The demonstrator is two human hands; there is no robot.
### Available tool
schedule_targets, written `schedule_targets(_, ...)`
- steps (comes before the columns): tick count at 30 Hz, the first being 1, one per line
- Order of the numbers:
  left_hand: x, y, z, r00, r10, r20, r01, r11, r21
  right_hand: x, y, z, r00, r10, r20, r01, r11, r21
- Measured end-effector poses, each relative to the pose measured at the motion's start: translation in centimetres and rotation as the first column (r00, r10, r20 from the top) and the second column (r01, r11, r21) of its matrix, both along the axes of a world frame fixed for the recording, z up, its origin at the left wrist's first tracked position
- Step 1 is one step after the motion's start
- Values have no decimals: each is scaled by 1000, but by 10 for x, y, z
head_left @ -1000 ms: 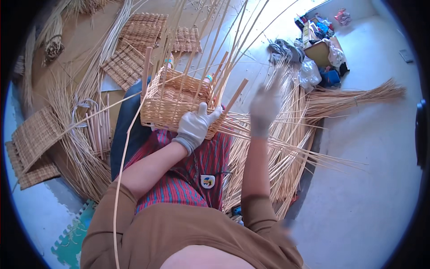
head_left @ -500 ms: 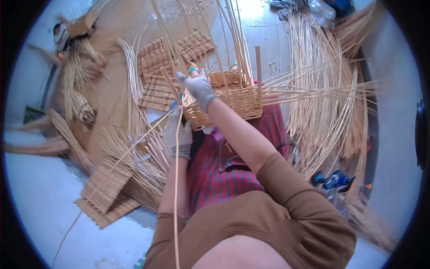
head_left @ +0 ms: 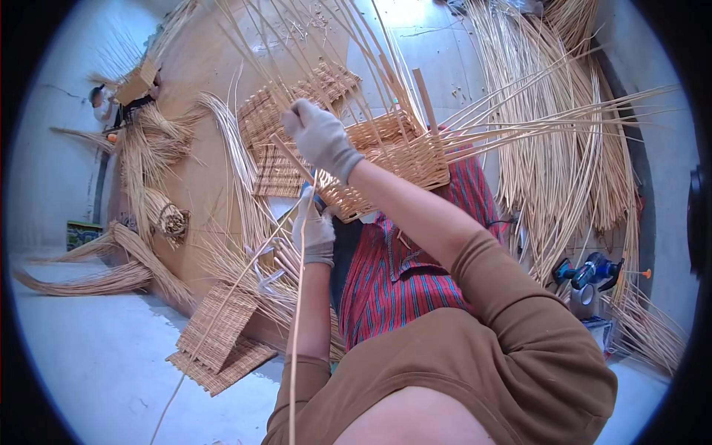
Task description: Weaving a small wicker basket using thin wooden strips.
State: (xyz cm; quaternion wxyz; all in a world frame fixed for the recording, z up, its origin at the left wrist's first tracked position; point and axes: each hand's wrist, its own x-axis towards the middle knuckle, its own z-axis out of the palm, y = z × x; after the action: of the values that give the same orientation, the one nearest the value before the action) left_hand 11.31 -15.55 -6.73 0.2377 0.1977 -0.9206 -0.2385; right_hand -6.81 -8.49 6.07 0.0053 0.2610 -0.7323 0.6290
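A half-woven wicker basket (head_left: 400, 159) rests on my lap over a red striped cloth (head_left: 400, 274), with long uprights fanning out above it. My right hand (head_left: 319, 137), in a grey glove, is closed on a thin cane strand (head_left: 293, 159) at the basket's left rim. My left hand (head_left: 315, 230), also gloved, sits just below the basket's corner and grips a long cane strand (head_left: 295, 334) that runs down past my elbow.
Flat woven mats (head_left: 222, 334) lie on the floor at lower left, and more woven mats (head_left: 278, 141) lie behind the basket. Cane bundles (head_left: 156, 193) pile at left, loose canes (head_left: 578, 148) spread at right. A blue power drill (head_left: 593, 271) and a tape roll (head_left: 586, 300) sit at right.
The view has swung from right to left. My right hand came across from the loose canes at right to the basket's left rim; my left hand dropped below the basket, holding a long strand.
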Motion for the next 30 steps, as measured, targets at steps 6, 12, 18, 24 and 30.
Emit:
schedule_targets(6,2,12,13,996,40,77,-49,992,118,-8,-5,22,905,320,279,-304,947,-100)
schedule_targets(12,3,12,9,995,57,78,-66,990,121,4,4,42,901,415,129,-429,896,118)
schedule_targets(18,8,8,-2,992,63,106,-74,991,107,22,-1,25,848,-263,-461,91,927,-363)
schedule_targets(24,1,-5,-7,992,19,128,-36,990,133,34,39,-28,902,422,96,-317,796,-516)
schedule_targets(30,6,13,25,998,-53,-13,54,998,36,-2,130,-127,713,583,389,-168,681,-713)
